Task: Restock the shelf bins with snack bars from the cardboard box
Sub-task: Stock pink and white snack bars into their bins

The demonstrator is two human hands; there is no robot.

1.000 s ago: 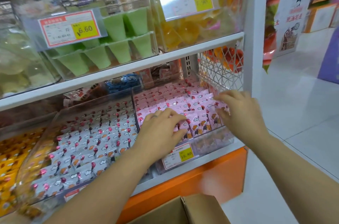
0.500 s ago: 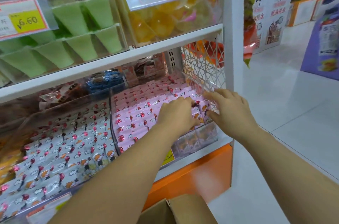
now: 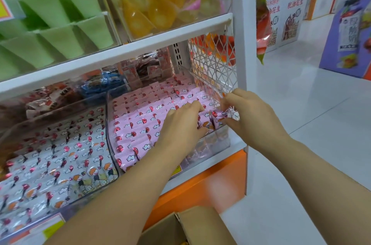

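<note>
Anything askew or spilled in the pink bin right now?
Only at the front right corner of the clear bin: a few upended bars sit between the left hand and right hand, while the other pink bars lie flat in rows. Nothing looks spilled.

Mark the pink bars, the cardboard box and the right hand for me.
pink bars [image 3: 140, 124], head view, middle of the rows in the bin
box [image 3: 200, 224], head view, open top flap
right hand [image 3: 255, 116], head view, back of the hand
</note>
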